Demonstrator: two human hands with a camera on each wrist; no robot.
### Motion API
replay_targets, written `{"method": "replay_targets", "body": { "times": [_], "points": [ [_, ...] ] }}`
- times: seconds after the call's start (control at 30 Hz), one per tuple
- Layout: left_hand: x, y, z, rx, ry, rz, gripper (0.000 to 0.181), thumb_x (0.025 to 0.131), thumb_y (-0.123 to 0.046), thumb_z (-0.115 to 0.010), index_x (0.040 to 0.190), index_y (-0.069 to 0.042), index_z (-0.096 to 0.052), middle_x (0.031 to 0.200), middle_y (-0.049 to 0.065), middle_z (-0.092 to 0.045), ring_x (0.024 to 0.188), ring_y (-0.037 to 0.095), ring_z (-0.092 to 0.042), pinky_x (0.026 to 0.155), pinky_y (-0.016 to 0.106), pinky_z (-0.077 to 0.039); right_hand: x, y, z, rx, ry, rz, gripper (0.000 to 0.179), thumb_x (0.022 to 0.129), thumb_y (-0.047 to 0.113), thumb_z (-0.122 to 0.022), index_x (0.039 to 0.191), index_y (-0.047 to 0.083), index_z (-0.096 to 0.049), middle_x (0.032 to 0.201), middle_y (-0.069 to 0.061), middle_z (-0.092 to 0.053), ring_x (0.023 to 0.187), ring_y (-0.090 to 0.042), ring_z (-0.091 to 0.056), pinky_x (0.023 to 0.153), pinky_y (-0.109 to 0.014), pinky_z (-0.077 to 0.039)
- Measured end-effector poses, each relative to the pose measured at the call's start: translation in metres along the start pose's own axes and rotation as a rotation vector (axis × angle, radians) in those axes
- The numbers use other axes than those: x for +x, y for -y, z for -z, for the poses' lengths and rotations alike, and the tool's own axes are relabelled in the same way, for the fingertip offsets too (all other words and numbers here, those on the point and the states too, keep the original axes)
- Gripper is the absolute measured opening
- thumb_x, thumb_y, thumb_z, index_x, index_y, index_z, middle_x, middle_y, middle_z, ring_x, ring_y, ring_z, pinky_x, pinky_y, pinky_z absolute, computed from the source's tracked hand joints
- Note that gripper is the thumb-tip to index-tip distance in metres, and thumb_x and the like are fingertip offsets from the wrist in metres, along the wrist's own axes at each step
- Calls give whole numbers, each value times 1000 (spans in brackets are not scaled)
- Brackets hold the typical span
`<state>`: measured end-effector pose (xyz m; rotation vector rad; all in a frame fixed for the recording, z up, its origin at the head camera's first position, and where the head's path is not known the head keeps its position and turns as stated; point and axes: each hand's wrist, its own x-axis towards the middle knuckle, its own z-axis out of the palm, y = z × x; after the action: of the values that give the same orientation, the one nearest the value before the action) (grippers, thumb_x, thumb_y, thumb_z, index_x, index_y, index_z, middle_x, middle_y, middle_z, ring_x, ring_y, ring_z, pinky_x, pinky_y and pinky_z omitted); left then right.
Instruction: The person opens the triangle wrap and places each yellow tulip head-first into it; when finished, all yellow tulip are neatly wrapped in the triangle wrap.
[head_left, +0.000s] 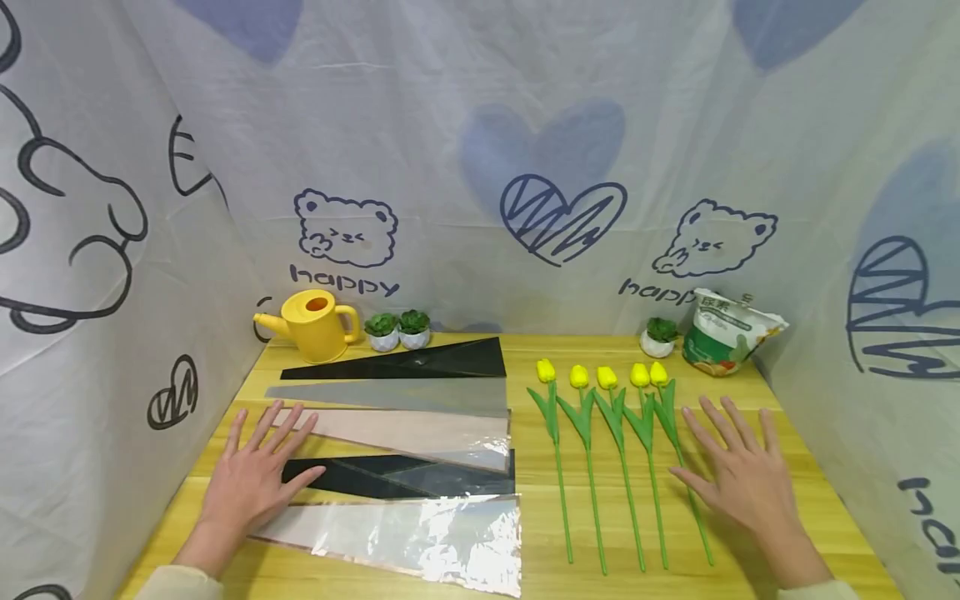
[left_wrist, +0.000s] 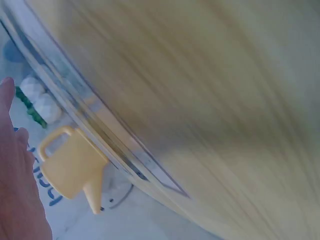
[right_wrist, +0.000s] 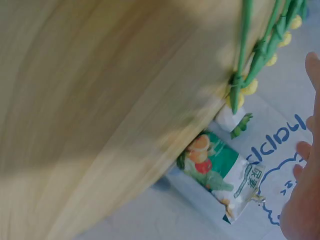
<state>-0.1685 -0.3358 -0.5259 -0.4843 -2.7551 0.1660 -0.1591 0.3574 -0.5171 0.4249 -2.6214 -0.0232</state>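
Observation:
My left hand [head_left: 251, 475], fingers spread, is over the left ends of several flat tapered wrapping sleeves stacked in a column. A pale pink sleeve [head_left: 420, 429] lies at its fingertips, and a black sleeve [head_left: 465, 475] runs right from beside its thumb. Closest to me is a shiny clear sleeve [head_left: 420, 533]; farther back are a grey sleeve [head_left: 420, 393] and another black sleeve [head_left: 457, 358]. On the right, my right hand [head_left: 750, 479] is spread too, its thumb close to the rightmost yellow tulip [head_left: 658, 372]. Several such tulips lie side by side, green stems toward me.
A yellow watering can [head_left: 311, 329] stands at the back left, beside two small potted succulents [head_left: 382, 333]. Back right are another potted succulent [head_left: 660, 337] and a green and white bag [head_left: 723, 337]. A printed white cloth [head_left: 435, 167] hangs behind the wooden table [head_left: 810, 517].

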Motion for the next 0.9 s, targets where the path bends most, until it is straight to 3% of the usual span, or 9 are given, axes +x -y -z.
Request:
{"method": "replay_targets", "body": {
  "times": [0.13,0.2,0.27,0.4,0.53,0.67,0.8,0.9],
  "points": [
    [6,-19,9,-91,19,34,78,94,-62,-63,159,-24,-43,154,9,-54,147,36,-40,125,60,-19,6,11,8,100,64,-122,83,90,60,-70,159,23,-42,150,-18,-52,138,-45,-45,119,-70,-24],
    [10,-34,13,-180,30,70,73,95,-57,-67,157,-24,-47,145,9,-60,138,37,-48,116,62,-33,9,15,12,172,75,-190,77,92,50,-75,156,19,-47,136,-21,-59,121,-46,-56,101,-69,-42],
    [14,-50,17,-303,46,116,66,94,-50,-72,152,-23,-53,134,9,-65,128,36,-54,106,63,-42,12,17,15,254,72,-243,68,93,43,-76,150,13,-54,124,-21,-64,108,-44,-62,82,-62,-52],
    [20,-85,25,-578,76,172,47,91,-35,-81,133,-19,-69,116,3,-71,109,25,-64,92,51,-53,17,16,18,402,96,-327,55,96,37,-74,140,4,-61,109,-16,-69,92,-34,-68,65,-45,-55],
    [20,-118,29,-833,156,194,37,89,-28,-83,123,-18,-74,106,-2,-72,94,13,-64,82,32,-56,20,14,18,512,154,-400,50,99,35,-72,135,2,-64,105,-14,-72,87,-28,-69,65,-33,-55],
    [17,-146,32,-1048,245,162,33,91,-29,-81,120,-15,-74,106,-1,-71,89,7,-62,78,24,-55,21,9,13,577,215,-448,48,100,34,-71,132,-1,-65,104,-16,-74,87,-28,-70,62,-25,-53],
    [15,-169,33,-1175,303,97,30,94,-29,-78,119,-13,-74,107,1,-71,89,6,-64,78,26,-54,17,3,4,608,282,-488,49,101,34,-70,133,-3,-64,108,-20,-74,91,-33,-72,62,-26,-54],
    [15,-184,30,-1210,340,78,28,94,-27,-78,119,-14,-74,106,0,-70,88,7,-63,77,25,-53,14,1,-2,620,333,-518,49,101,34,-69,133,-3,-64,111,-23,-73,95,-34,-72,66,-28,-55]
  ]
}}
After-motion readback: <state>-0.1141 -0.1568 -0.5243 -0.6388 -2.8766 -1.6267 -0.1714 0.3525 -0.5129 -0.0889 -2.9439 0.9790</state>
